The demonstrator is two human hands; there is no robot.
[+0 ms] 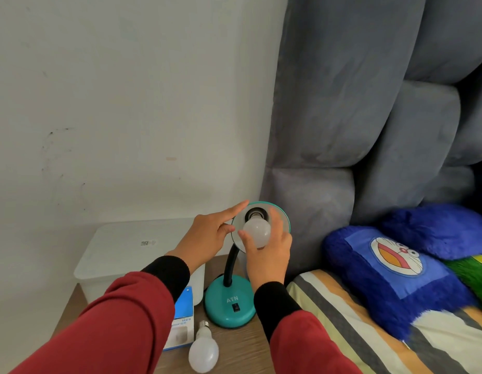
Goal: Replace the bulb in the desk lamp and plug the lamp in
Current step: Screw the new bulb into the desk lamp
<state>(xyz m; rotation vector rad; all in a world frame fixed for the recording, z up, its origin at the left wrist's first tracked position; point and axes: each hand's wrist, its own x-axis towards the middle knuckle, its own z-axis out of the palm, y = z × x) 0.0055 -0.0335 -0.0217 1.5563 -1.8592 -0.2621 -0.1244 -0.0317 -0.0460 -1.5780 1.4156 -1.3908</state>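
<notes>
Teal desk lamp on wooden surface, shade tilted toward camera; right hand grasping white bulb at socket; left hand steadying shade rim, fingers extended; second bulb lying beside base

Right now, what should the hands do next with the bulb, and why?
Probably keep twisting. The right hand has its grip on the round bulb at the lamp shade's socket, the left hand steadies the shade's rim, and another bulb already lies on the table.
</notes>
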